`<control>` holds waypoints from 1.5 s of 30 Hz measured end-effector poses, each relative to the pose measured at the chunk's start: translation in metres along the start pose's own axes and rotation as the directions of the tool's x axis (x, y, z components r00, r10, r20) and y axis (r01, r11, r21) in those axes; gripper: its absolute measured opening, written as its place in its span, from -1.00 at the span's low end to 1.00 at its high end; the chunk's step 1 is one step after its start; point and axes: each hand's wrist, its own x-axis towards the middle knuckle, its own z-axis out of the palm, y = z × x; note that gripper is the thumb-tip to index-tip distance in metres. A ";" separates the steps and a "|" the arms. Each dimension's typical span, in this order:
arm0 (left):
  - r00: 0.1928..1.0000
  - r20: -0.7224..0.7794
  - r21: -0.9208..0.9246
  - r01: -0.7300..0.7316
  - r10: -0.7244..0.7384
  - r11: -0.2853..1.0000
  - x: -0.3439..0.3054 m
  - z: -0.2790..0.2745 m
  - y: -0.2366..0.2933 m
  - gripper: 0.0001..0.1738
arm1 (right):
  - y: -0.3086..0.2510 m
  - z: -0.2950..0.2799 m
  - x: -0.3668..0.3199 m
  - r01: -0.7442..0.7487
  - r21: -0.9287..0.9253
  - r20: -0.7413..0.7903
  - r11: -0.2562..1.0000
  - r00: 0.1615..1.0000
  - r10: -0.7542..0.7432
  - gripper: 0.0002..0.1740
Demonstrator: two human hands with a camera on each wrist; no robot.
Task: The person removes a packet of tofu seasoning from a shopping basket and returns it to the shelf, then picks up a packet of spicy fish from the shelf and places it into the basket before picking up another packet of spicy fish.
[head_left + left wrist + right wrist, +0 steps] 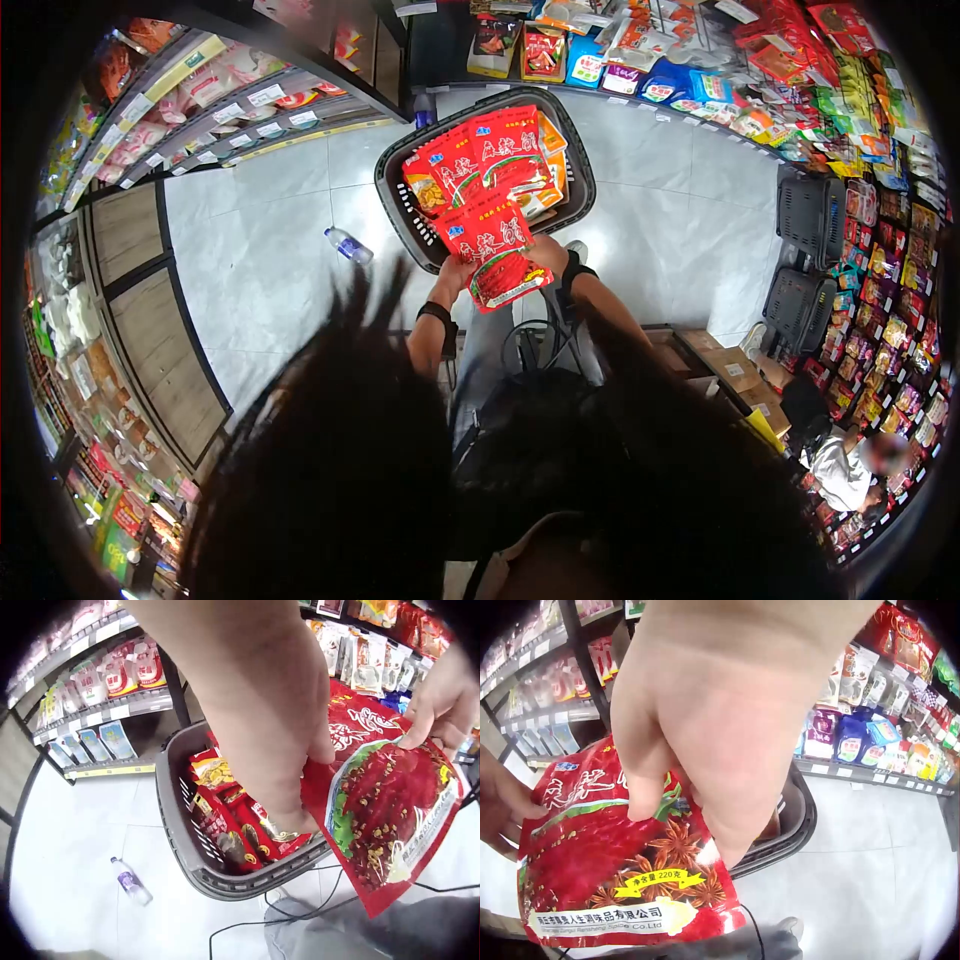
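A red seasoning packet point(492, 250) is held up at the near rim of a dark grey basket point(398, 215), its printed front toward the head camera. The left hand point(455, 274) pinches its left edge and the right hand point(546, 256) grips its right edge. In the right wrist view the right hand point(705, 742) has its thumb on the front of the packet point(592, 847). The left wrist view shows the left hand point(277, 742) at the packet's other side point(390, 802). More red packets point(508, 150) and orange-white ones point(552, 185) lie in the basket.
A bottle with a purple label point(348, 246) lies on the tiled floor point(270, 220) left of the basket. Stocked shelves point(240, 110) line the left, back and right. Stacked grey baskets point(808, 225) stand at right, with cardboard boxes point(735, 370) and another person point(840, 470) nearer.
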 end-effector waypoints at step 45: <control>0.829 -0.339 0.646 -0.139 0.445 0.751 0.026 -0.117 -0.026 -0.84 | 0.012 -0.124 -0.115 -0.081 -0.252 -0.598 0.964 0.797 -0.089 -0.85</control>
